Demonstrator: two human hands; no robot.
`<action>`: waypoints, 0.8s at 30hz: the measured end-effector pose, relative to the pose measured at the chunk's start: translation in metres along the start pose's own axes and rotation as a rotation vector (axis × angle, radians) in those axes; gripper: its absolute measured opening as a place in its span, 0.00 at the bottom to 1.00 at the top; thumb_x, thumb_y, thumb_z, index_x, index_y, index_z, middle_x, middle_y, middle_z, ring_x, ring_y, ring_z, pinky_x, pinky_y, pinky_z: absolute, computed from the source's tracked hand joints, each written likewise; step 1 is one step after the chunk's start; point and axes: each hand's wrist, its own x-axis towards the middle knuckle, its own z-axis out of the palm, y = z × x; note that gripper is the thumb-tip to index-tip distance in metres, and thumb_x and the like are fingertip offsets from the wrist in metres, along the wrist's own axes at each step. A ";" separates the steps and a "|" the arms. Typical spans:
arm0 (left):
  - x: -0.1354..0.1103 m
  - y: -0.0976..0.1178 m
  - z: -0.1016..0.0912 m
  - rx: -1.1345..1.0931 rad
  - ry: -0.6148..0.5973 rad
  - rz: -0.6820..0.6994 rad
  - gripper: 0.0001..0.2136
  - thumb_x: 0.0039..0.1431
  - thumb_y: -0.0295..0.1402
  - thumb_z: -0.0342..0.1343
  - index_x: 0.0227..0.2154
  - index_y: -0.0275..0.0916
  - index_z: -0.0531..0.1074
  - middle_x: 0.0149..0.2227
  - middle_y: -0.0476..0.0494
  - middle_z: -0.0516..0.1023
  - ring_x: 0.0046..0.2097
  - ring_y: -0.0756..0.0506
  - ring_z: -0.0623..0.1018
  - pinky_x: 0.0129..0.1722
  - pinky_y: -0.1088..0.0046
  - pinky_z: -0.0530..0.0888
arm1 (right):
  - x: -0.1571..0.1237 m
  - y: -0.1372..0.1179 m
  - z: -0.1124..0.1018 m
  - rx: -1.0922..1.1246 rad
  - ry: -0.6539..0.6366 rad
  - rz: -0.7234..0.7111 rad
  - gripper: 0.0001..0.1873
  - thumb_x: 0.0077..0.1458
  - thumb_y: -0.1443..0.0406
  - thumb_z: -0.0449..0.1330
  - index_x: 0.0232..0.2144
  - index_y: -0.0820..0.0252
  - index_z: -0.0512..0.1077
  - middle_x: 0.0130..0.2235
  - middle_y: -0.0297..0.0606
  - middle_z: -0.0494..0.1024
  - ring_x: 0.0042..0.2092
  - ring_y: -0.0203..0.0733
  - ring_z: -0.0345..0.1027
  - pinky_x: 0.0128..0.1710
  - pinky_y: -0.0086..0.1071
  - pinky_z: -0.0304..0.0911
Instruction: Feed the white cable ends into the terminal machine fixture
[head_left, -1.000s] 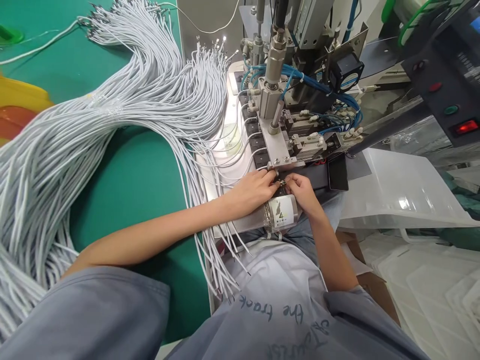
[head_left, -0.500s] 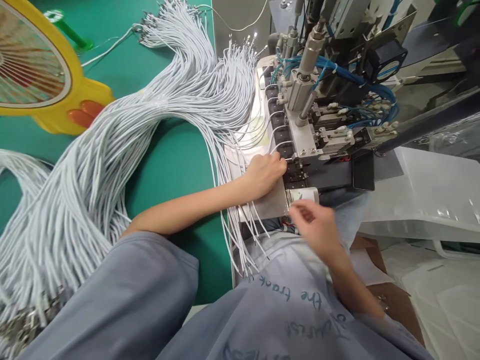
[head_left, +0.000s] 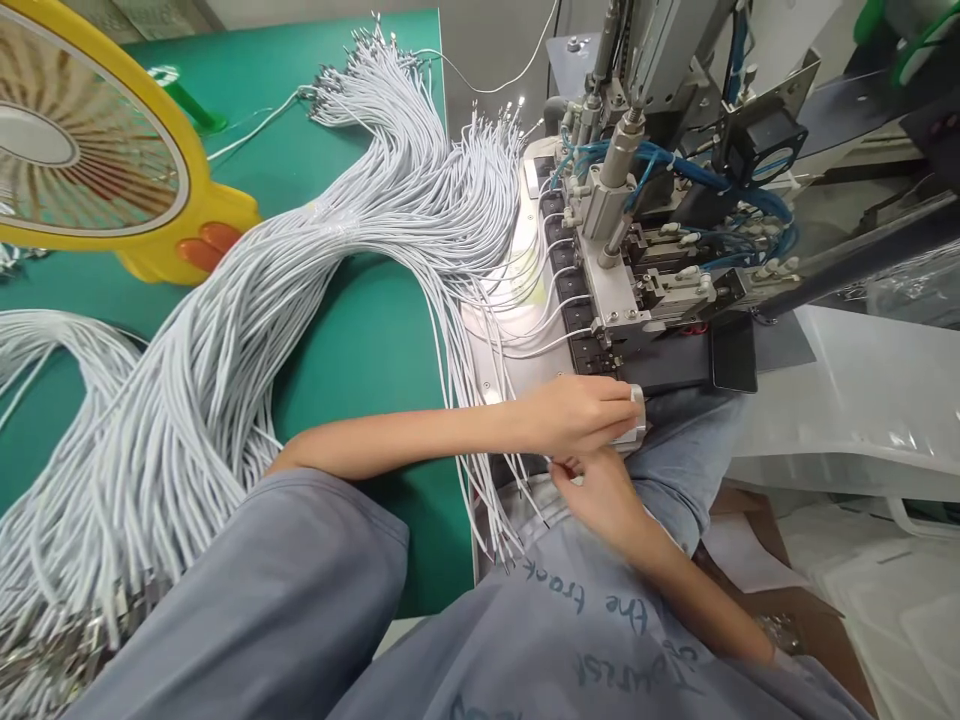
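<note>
— Both hands have dropped back from the machine (head_left: 637,290)?
— Yes. Left hand (head_left: 577,415) curls over the small white-labelled part (head_left: 634,425) at the bench edge; right hand (head_left: 600,495) pinches white cable ends (head_left: 525,495) just below.

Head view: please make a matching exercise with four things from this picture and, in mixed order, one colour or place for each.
Things:
1. cable bundle
2. fan
3. table mat
4. left hand

Descriptions:
A. yellow frame, far left
B. green
C. at the machine's near edge, on a small clear part
D. pale grey, spread over the mat

Pairs: 1-D, 2-A, 3-B, 4-C
</note>
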 end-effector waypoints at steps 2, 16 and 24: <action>0.000 -0.002 0.000 -0.111 0.026 -0.022 0.15 0.66 0.31 0.40 0.42 0.30 0.70 0.35 0.39 0.74 0.36 0.49 0.73 0.34 0.75 0.69 | 0.001 0.005 -0.016 0.029 0.132 0.024 0.10 0.50 0.66 0.57 0.18 0.59 0.69 0.21 0.38 0.76 0.24 0.43 0.71 0.26 0.33 0.63; 0.007 -0.030 -0.005 -0.358 0.289 -0.082 0.08 0.60 0.25 0.50 0.34 0.34 0.75 0.29 0.46 0.72 0.32 0.52 0.73 0.31 0.78 0.71 | 0.044 0.015 -0.061 0.663 0.576 -0.134 0.05 0.48 0.63 0.62 0.26 0.58 0.74 0.28 0.34 0.74 0.29 0.35 0.67 0.29 0.30 0.64; 0.007 -0.028 -0.009 -0.323 0.261 -0.053 0.10 0.60 0.25 0.48 0.36 0.35 0.75 0.28 0.45 0.72 0.30 0.52 0.72 0.28 0.79 0.69 | 0.040 0.016 -0.074 0.528 0.504 -0.195 0.06 0.51 0.65 0.61 0.29 0.57 0.79 0.26 0.33 0.71 0.27 0.33 0.61 0.24 0.28 0.55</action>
